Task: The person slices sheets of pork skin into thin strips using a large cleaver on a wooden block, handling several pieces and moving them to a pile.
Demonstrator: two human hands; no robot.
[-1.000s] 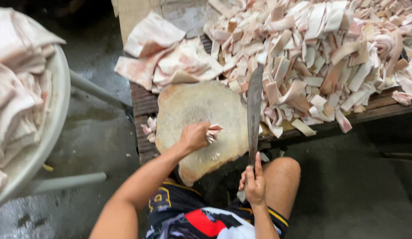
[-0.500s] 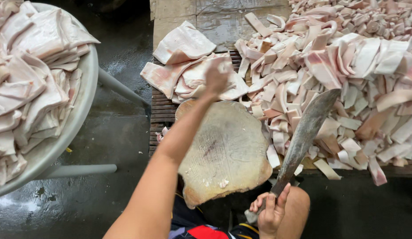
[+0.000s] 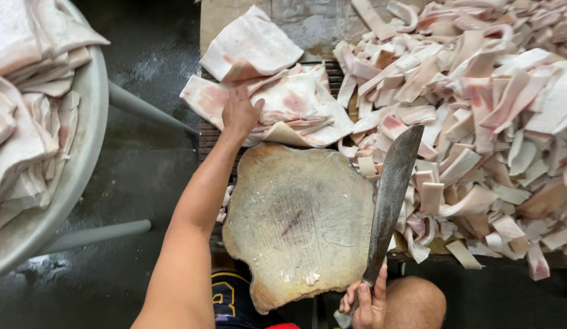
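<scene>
**Two hands, one on the slabs, one on the knife**

Two bare hands work over a round, worn chopping block [image 3: 299, 222] that lies flat in front of the person's knees. Its top is scored with cut marks and dotted with a few pale scraps.

The left hand [image 3: 239, 113] reaches forward past the far edge of the block and rests palm-down on a stack of slabs [image 3: 277, 100], pink and white pieces of skin and fat piled just beyond the block. Its fingers are spread and pressed onto the top slab; whether they have closed on an edge I cannot tell.

The right hand [image 3: 366, 301] is at the bottom of the view, beside the right knee [image 3: 414, 304]. It is wrapped around the handle of a long, dark knife [image 3: 393, 195], fingers curled tight about it. The blade slants up and away along the right edge of the block, its tip near the cut pieces.

To the right of the block and knife lies a broad heap of strips [image 3: 478, 122], covering most of the low slatted bench [image 3: 205, 137].

On the left, well apart from the block, a big grey basin [image 3: 82, 152] on metal legs holds more uncut slabs. Below it the floor [image 3: 143, 183] is dark and wet.
</scene>
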